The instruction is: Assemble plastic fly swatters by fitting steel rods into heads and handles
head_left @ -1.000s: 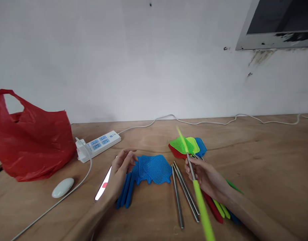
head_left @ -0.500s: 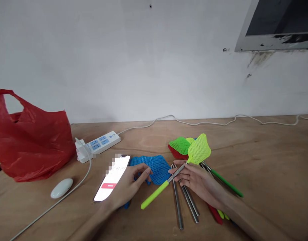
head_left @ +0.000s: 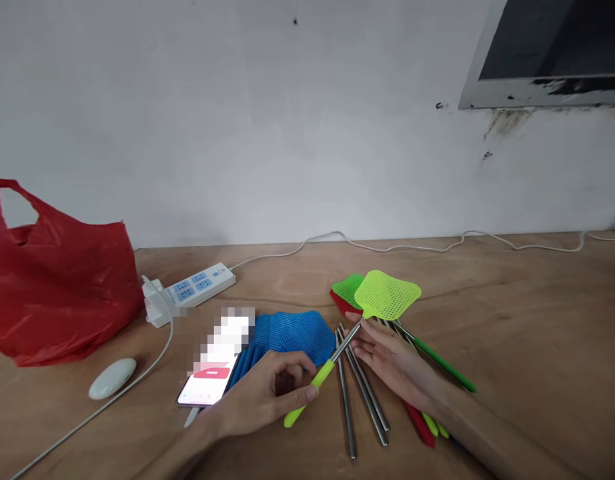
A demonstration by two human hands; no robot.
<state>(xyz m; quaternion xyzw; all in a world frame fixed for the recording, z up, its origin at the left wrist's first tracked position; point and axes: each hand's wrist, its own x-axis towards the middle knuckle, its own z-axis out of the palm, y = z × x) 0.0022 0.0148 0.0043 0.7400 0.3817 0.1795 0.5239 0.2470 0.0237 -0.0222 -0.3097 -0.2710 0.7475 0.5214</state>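
Across the lower centre of the frame, the left hand (head_left: 267,392) pinches the handle (head_left: 323,374) of a lime-yellow fly swatter (head_left: 387,295) while the right hand (head_left: 390,355) grips its neck, a two-ended hold that probably steadies it above the loose steel tubes (head_left: 366,387).

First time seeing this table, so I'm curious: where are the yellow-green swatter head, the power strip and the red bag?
Yellow-green swatter head (head_left: 387,295): head view, middle of its mesh.
Power strip (head_left: 193,287): head view, centre of its top face.
Red bag (head_left: 62,287): head view, middle of its front side.
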